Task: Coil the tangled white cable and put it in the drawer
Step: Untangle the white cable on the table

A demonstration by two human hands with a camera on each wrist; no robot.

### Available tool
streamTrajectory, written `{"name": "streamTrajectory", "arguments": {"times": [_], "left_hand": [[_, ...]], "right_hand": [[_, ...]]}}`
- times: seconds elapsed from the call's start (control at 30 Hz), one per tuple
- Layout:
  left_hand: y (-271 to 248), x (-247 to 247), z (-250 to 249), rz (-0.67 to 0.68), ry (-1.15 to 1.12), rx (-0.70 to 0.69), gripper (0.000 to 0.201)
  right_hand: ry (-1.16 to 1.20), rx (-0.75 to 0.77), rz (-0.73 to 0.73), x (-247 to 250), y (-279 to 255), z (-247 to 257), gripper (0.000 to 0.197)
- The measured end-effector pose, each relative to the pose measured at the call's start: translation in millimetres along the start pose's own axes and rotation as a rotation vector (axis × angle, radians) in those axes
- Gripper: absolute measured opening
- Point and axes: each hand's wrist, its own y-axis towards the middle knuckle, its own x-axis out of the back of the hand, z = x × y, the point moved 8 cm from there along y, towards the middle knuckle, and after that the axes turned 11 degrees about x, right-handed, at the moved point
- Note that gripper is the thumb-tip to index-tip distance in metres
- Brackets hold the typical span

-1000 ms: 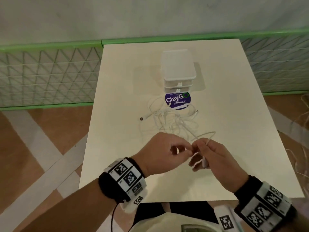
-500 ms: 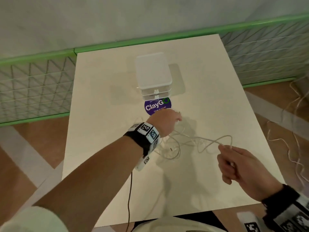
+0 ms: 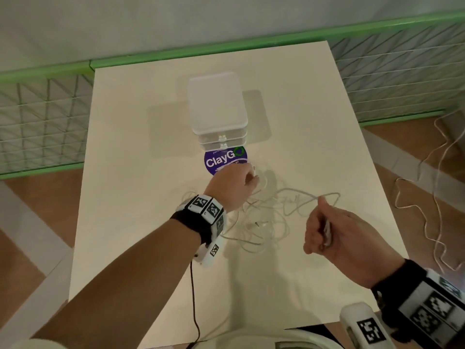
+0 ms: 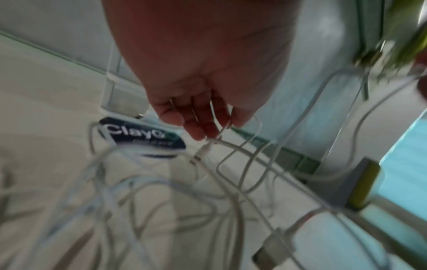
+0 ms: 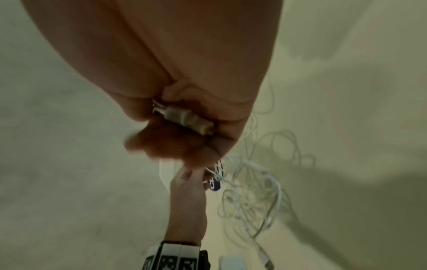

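Tabletop: pale cream rectangular tabletop (image 3: pixel 141 157), carrying everything I am working with.
Drawer unit: small white translucent plastic drawer unit (image 3: pixel 218 114) toward the far side; I see its drawers closed, knobs facing me.
Sticker: round purple "ClayGo" sticker (image 3: pixel 222 161) lies flat just in front of the drawer unit.
Cable: thin tangled white cable (image 3: pixel 261 222) sprawls in loose loops on the tabletop between my two hands, just nearer than the sticker; one strand rises from the heap toward each hand.
Left hand: my left hand (image 3: pixel 232 187) reaches over the far edge of the tangle beside the sticker. In the left wrist view its fingers (image 4: pixel 196 127) are curled down together, with strands of cable running between them and a small plug hanging just below the tips.
Right hand: my right hand (image 3: pixel 334 235) hovers above the tabletop on the near right, well apart from the left. Its fingers (image 5: pixel 161 144) are curled round the cable's white connector end (image 5: pixel 184 118), which lies across the palm.
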Motion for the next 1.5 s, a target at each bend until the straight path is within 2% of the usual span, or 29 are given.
{"name": "streamTrajectory", "arguments": {"times": [0.1,0.23,0.37,0.5,0.6,0.7,0.8,0.83,0.87,0.93,0.97,1.07,1.1,1.17,1.27,1.4,1.5], "left_hand": [[-12.3,35.8,-8.0,-0.068,-0.183,0.026,0.025],[-34.2,89.1,-26.7,-0.247,-0.218,-0.057,0.024],[-67.3,111.1,-48.6,-0.366,-0.182,-0.140,0.027],[-105.2,96.0,-57.7,-0.292,-0.253,-0.109,0.023],[-124.6,82.1,-52.2,-0.196,-0.244,-0.068,0.024],[-142.5,71.6,-46.3,-0.036,-0.295,-0.137,0.022],[-159.5,62.2,-36.5,0.151,-0.283,-0.239,0.059],[-162.3,63.9,-28.6,0.157,-0.259,-0.261,0.062],[-161.9,67.4,-17.0,0.128,-0.245,-0.270,0.054],[-151.5,73.0,14.9,0.038,-0.214,-0.230,0.025],[-143.1,70.2,34.3,0.038,-0.149,-0.167,0.017],[-117.9,44.2,91.9,0.212,0.196,0.065,0.023],[-110.9,39.6,105.8,0.230,0.236,0.114,0.024],[-94.8,40.9,120.1,0.170,0.198,0.151,0.026],[-69.7,43.5,115.4,0.061,0.188,0.088,0.034],[-51.4,11.3,79.2,0.117,0.378,-0.045,0.028],[-45.7,-14.6,54.9,0.076,0.462,-0.139,0.020]], "right_hand": [[0.111,0.017,-0.082,-11.9,7.3,-0.7,0.052],[0.218,0.070,-0.151,-31.2,15.4,2.1,0.053],[0.167,0.117,-0.094,-61.0,15.0,3.2,0.045],[0.060,0.197,-0.032,-98.0,11.2,0.9,0.043],[0.035,0.179,0.000,-110.4,10.6,-10.7,0.056],[0.007,0.174,-0.024,-107.1,11.7,-17.2,0.041],[0.034,0.184,-0.164,-92.6,15.6,-14.9,0.028],[0.013,0.226,-0.188,-90.4,15.3,-7.5,0.030],[0.038,0.244,-0.204,-87.9,16.7,-2.3,0.035],[0.135,0.229,-0.228,-81.9,18.5,7.3,0.044],[0.139,0.220,-0.234,-78.0,18.6,12.2,0.046],[0.124,0.230,-0.181,-71.1,16.3,29.0,0.048],[0.130,0.231,-0.152,-69.7,14.8,33.1,0.047],[0.161,0.207,-0.127,-66.5,10.4,38.8,0.047],[0.177,0.185,-0.130,-58.5,6.5,40.9,0.049],[0.197,0.114,-0.084,-57.4,5.6,35.5,0.054],[0.185,0.071,-0.025,-59.4,7.1,35.2,0.053]]}}
